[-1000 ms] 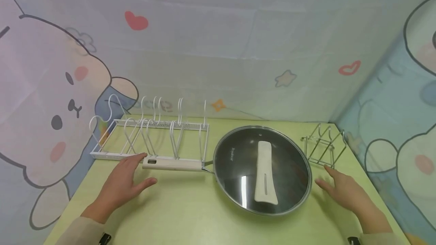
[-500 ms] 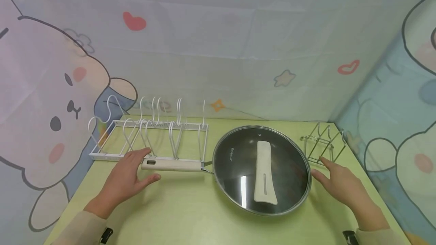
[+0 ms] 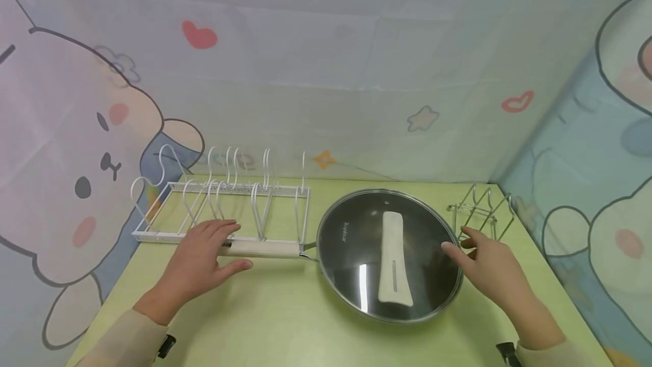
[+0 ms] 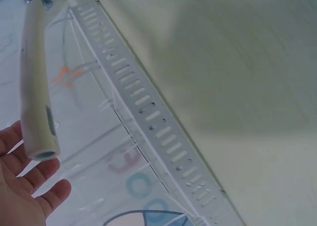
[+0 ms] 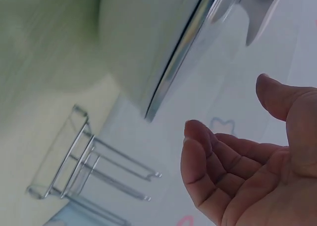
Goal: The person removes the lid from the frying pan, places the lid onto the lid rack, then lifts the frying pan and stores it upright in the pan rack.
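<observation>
A frying pan with a glass lid [image 3: 341, 271] sits on the table, its cream handle [image 3: 267, 249] pointing left. A cream lid handle [image 3: 393, 254] rises from the glass. My left hand [image 3: 193, 262] is at the end of the pan handle, fingers spread and not closed round it; the left wrist view shows the fingers beside the handle's tip [image 4: 42, 132]. Over the lid's right rim, my right hand [image 3: 493, 268] hovers with thumb and fingers apart. In the right wrist view, the right hand [image 5: 247, 171] has loosely bent fingers and nothing in its grasp.
Behind the pan handle stands a white wire rack [image 3: 229, 237] with upright loops. A small metal wire rack [image 3: 491, 208] is at the back right, partly behind my right hand. A printed cloth [image 3: 336, 55] hangs behind the pale green table [image 3: 285, 321].
My left hand has moved right, over the tip of the pan handle. My right hand has moved left and up, from beside the small rack to above the lid's rim.
</observation>
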Tool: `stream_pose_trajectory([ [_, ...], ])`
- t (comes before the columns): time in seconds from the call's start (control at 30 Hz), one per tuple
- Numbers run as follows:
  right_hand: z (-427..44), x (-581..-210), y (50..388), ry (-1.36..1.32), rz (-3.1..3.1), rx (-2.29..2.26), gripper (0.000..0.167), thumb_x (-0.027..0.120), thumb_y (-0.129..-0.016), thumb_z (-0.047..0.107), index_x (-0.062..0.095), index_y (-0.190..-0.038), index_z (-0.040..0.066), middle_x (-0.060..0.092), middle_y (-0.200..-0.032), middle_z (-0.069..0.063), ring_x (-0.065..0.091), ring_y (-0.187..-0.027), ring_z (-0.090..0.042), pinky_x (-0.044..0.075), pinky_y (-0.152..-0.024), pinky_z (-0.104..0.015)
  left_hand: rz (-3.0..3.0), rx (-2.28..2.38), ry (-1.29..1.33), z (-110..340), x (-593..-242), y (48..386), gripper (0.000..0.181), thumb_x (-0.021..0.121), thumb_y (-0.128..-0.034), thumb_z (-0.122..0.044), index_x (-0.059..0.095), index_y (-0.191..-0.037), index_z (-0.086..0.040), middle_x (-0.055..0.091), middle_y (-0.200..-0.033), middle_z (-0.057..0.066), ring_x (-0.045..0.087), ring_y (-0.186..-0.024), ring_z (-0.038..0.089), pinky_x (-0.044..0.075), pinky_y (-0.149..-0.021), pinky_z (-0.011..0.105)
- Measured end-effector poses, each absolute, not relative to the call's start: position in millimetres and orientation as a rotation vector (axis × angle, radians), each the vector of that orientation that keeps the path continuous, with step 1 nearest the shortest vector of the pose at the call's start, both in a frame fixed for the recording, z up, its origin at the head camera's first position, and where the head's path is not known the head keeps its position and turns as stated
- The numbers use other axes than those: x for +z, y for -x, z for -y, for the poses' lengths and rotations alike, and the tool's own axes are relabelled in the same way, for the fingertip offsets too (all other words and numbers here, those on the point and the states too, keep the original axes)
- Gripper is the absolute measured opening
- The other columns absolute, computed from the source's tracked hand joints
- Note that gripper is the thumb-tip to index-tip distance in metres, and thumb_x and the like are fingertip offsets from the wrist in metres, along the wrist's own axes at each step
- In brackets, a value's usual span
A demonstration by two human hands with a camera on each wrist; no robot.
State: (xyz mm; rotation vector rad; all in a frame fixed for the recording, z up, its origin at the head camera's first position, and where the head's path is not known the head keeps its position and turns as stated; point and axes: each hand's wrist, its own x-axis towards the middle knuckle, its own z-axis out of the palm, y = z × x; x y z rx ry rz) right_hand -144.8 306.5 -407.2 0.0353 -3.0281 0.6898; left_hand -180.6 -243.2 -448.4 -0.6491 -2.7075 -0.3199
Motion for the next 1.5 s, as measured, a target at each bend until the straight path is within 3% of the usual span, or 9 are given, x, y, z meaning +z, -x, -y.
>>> stream_pose_trajectory([
  [0.2,-279.8,-404.4,144.0,-0.075,3.033,0.806,0.093,0.063,-0.103,0.062,0.040,-0.156,-0.011,0.079,-0.113,-0.013,0.075,-0.091,-0.021,0.062,-0.081,-0.049,2.715,-0.263,0.711,226.6,-444.1,181.5,0.076,0.077,-0.0892,-0.065,0.066,-0.136,-0.005,0.071,-0.134,0.012,0.064,-0.128,0.038,0.049,-0.113,0.059],
  [0.33,-260.5,-403.2,144.0,-0.077,3.047,0.873,0.099,0.063,-0.101,0.065,0.035,-0.159,-0.010,0.078,-0.110,-0.009,0.073,-0.090,-0.017,0.062,-0.081,-0.047,2.726,-0.220,0.733,216.6,-440.4,182.1,0.074,0.076,-0.0898,-0.064,0.067,-0.134,-0.006,0.072,-0.131,0.011,0.066,-0.126,0.036,0.050,-0.113,0.058],
  [0.57,-230.6,-404.7,146.0,-0.057,3.061,0.955,0.102,0.065,-0.100,0.065,0.030,-0.161,-0.009,0.071,-0.086,-0.001,0.061,-0.069,-0.012,0.051,-0.067,-0.030,2.766,-0.170,0.739,200.8,-438.0,182.0,0.070,0.076,-0.0915,-0.061,0.067,-0.135,-0.007,0.074,-0.127,0.011,0.068,-0.122,0.036,0.053,-0.109,0.057],
  [0.83,-210.7,-407.0,148.9,-0.026,3.078,0.980,0.103,0.069,-0.098,0.062,0.032,-0.160,-0.011,0.069,-0.084,-0.002,0.063,-0.070,-0.012,0.053,-0.067,-0.030,2.782,-0.073,0.781,184.7,-443.3,184.1,0.064,0.074,-0.0926,-0.062,0.067,-0.129,-0.009,0.075,-0.115,0.009,0.072,-0.106,0.031,0.060,-0.091,0.052],
  [0.97,-204.3,-408.7,148.8,0.007,3.102,1.008,0.104,0.071,-0.095,0.066,0.035,-0.159,-0.008,0.071,-0.089,-0.004,0.069,-0.074,-0.012,0.057,-0.067,-0.030,2.826,-0.019,0.802,177.9,-443.7,185.4,0.062,0.072,-0.0952,-0.061,0.067,-0.128,-0.009,0.074,-0.114,0.008,0.072,-0.102,0.030,0.060,-0.089,0.051],
  [1.13,-197.7,-412.1,147.3,0.008,3.089,1.067,0.082,0.074,-0.092,0.067,0.056,-0.137,0.000,0.073,-0.083,-0.004,0.070,-0.067,-0.013,0.057,-0.062,-0.030,2.851,0.042,0.826,173.2,-447.9,186.2,0.060,0.070,-0.0976,-0.060,0.067,-0.129,-0.009,0.072,-0.114,0.008,0.072,-0.101,0.030,0.060,-0.091,0.051],
  [1.3,-193.0,-410.8,146.7,0.028,3.084,1.060,0.072,0.076,-0.091,0.065,0.060,-0.123,0.002,0.071,-0.081,-0.005,0.069,-0.064,-0.014,0.057,-0.059,-0.031,2.830,0.071,0.833,170.1,-451.4,187.7,0.062,0.071,-0.0969,-0.060,0.067,-0.129,-0.007,0.074,-0.113,0.009,0.073,-0.100,0.029,0.061,-0.090,0.048],
  [1.37,-190.2,-409.2,146.9,0.046,3.092,1.056,0.075,0.077,-0.090,0.066,0.058,-0.122,0.001,0.070,-0.081,-0.006,0.069,-0.063,-0.016,0.057,-0.056,-0.031,2.833,0.085,0.830,168.4,-452.6,189.1,0.060,0.070,-0.0967,-0.061,0.067,-0.126,-0.008,0.073,-0.108,0.007,0.072,-0.095,0.027,0.061,-0.085,0.045],
  [1.5,-184.1,-407.8,148.2,0.108,3.130,1.002,0.111,0.075,-0.088,0.072,0.039,-0.151,-0.013,0.067,-0.077,-0.008,0.067,-0.060,-0.018,0.056,-0.052,-0.032,2.855,0.113,0.821,163.9,-455.5,194.4,0.056,0.070,-0.0960,-0.063,0.066,-0.113,-0.010,0.068,-0.091,0.002,0.065,-0.079,0.022,0.056,-0.071,0.039],
])
